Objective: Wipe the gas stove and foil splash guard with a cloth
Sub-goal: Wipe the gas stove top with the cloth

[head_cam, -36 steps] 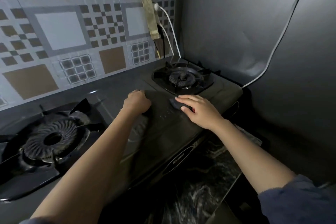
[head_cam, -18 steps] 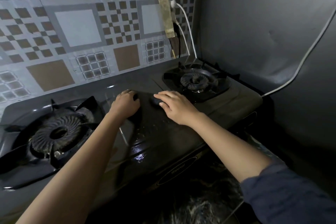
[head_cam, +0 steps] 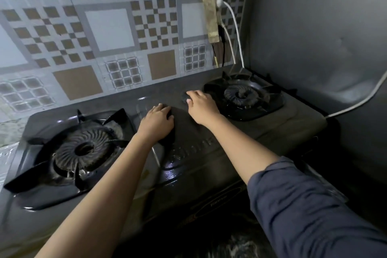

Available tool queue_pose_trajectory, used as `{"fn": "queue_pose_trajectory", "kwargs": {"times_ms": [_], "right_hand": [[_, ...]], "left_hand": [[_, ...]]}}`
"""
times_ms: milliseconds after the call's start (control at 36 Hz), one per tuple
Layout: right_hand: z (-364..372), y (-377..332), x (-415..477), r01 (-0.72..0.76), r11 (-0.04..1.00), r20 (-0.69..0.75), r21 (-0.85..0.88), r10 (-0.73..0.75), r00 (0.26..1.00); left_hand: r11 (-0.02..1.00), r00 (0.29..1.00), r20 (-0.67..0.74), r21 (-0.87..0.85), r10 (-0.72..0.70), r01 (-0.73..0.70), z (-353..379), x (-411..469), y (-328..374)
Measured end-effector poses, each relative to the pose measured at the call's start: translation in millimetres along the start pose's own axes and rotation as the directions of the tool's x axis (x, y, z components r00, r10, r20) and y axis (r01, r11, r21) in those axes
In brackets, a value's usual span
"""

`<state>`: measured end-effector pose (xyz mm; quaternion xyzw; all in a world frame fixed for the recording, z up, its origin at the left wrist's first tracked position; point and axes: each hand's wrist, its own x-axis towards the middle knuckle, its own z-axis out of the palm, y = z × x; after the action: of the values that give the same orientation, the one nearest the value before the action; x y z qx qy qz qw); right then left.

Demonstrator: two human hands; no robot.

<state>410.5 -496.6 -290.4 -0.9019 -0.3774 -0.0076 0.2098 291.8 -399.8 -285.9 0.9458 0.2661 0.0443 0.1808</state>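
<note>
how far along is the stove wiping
Partway. The front middle of the stove shines wet, so that strip looks wiped. In hand: the left hand grips a dark cloth on the middle panel, the right hand resting beside it. Left, it seems: the left burner, the right burner and the splash guard, which no hand touches.

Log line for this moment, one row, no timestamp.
stage: wiping stove centre | left hand: grips dark cloth | right hand: presses cloth beside right burner | foil splash guard: not touched
</note>
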Motion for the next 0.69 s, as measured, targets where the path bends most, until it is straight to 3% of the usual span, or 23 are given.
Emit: {"fn": "queue_pose_trajectory", "kwargs": {"times_ms": [222, 528, 694], "right_hand": [[-5.9, 11.8, -50.1, 0.016, 1.000, -0.050, -0.018, -0.017, 0.999], [-45.0, 58.6, -119.8, 0.114, 0.989, 0.031, 0.092, -0.117, 0.993], [-60.2, 98.0, -138.2, 0.122, 0.987, -0.059, 0.107, -0.116, 0.991]], "left_hand": [[1.000, 1.000, 0.021, -0.004, 0.022, -0.022, -4.4, -9.6, 6.1], [0.998, 0.998, 0.047, -0.031, 0.048, -0.046, -2.0, -20.9, 28.6], [0.997, 0.998, 0.041, -0.053, 0.055, -0.053, 8.4, -24.2, 50.4]]}}
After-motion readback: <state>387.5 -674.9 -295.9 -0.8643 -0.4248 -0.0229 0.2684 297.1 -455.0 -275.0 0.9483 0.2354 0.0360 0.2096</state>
